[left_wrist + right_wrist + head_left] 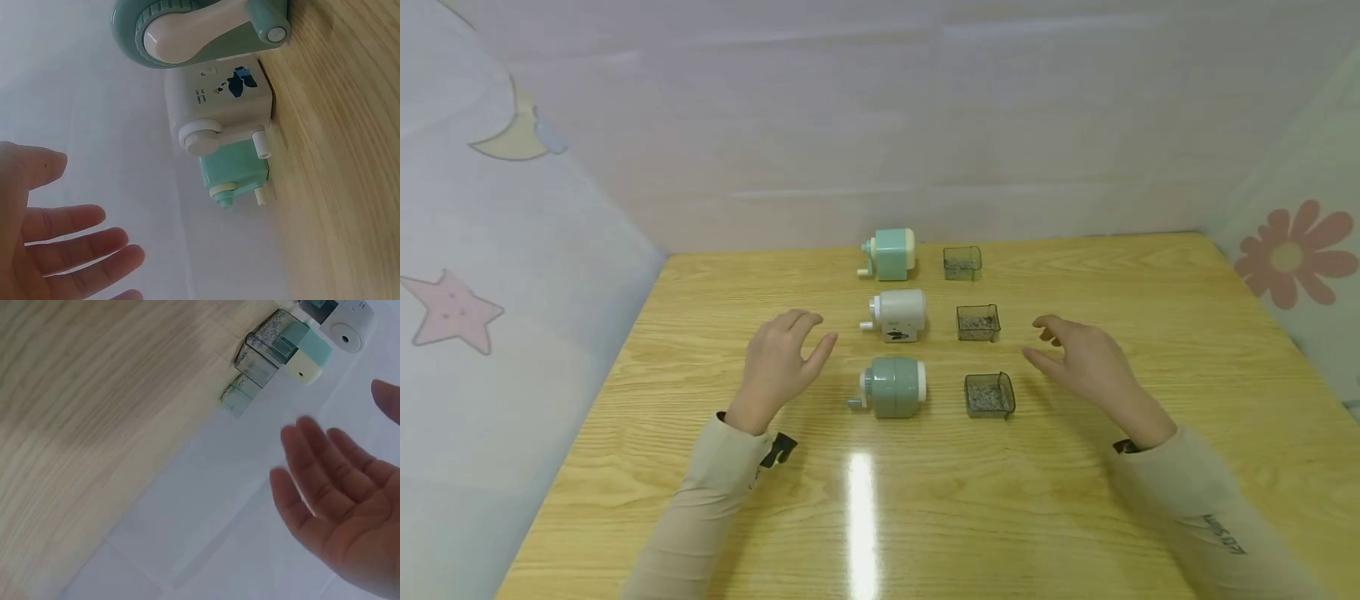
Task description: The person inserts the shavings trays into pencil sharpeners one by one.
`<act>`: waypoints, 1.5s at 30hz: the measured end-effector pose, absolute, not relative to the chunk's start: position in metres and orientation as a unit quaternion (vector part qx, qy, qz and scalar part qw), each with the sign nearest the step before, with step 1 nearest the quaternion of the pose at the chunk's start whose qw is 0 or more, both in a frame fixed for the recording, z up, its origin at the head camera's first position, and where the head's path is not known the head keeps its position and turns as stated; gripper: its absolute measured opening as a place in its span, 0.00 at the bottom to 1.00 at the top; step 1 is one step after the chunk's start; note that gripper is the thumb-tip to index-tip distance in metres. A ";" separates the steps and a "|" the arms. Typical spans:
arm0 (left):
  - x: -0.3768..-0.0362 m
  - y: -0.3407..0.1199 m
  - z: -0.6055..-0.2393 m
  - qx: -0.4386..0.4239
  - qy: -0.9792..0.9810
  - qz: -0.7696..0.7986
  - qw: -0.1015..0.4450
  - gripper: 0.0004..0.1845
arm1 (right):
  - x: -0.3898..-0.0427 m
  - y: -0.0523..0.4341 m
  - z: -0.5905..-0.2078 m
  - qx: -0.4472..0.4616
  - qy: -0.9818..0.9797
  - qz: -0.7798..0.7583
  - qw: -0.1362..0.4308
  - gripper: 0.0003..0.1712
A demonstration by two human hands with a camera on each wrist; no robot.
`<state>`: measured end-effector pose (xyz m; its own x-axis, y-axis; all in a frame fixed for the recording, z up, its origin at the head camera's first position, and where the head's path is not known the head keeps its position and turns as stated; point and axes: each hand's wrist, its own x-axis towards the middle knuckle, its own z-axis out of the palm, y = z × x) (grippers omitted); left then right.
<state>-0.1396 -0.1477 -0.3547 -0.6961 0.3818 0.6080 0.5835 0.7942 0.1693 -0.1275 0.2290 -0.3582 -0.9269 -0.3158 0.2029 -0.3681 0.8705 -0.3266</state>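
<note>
Three crank pencil sharpeners stand in a column on the table: a mint one at the back, a white one in the middle, a grey-green one in front. To the right of each lies a clear shavings drawer, the back one, the middle one and the front one, all with grey shavings inside. My left hand hovers left of the sharpeners, fingers relaxed, touching nothing. Over the table right of the drawers, my right hand is held with loosely bent fingers and nothing in it.
The wooden table reaches back to a pale cloth wall. More cloth hangs at both sides, with a star on the left and a flower on the right. The sharpeners' cranks point left.
</note>
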 end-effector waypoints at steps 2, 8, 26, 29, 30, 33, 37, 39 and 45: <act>-0.139 -0.147 -0.354 -0.268 -0.902 -0.180 0.285 0.14 | -0.127 0.231 -0.357 0.184 -0.963 0.195 0.039 0.24; -0.137 -0.147 -0.354 -0.276 -0.900 -0.190 0.279 0.14 | -0.123 0.233 -0.356 0.230 -0.949 0.204 -0.068 0.34; -0.129 -0.139 -0.353 -0.316 -0.887 -0.207 0.265 0.15 | -0.119 0.217 -0.377 0.297 -0.918 0.204 -0.166 0.51; -0.126 -0.137 -0.351 -0.325 -0.884 -0.206 0.266 0.14 | -0.120 0.216 -0.379 0.299 -0.918 0.204 -0.165 0.51; -0.126 -0.136 -0.351 -0.328 -0.883 -0.207 0.265 0.14 | -0.120 0.216 -0.380 0.299 -0.917 0.204 -0.165 0.51; -0.123 -0.134 -0.350 -0.333 -0.884 -0.208 0.253 0.15 | -0.120 0.215 -0.381 0.299 -0.917 0.205 -0.166 0.51; -0.121 -0.130 -0.351 -0.336 -0.891 -0.207 0.224 0.16 | -0.119 0.213 -0.383 0.295 -0.917 0.210 -0.167 0.49; -0.120 -0.128 -0.352 -0.338 -0.894 -0.207 0.209 0.16 | -0.119 0.213 -0.384 0.291 -0.918 0.212 -0.165 0.46; -0.117 -0.122 -0.354 -0.345 -0.904 -0.209 0.139 0.19 | -0.119 0.212 -0.387 0.286 -0.922 0.209 -0.154 0.40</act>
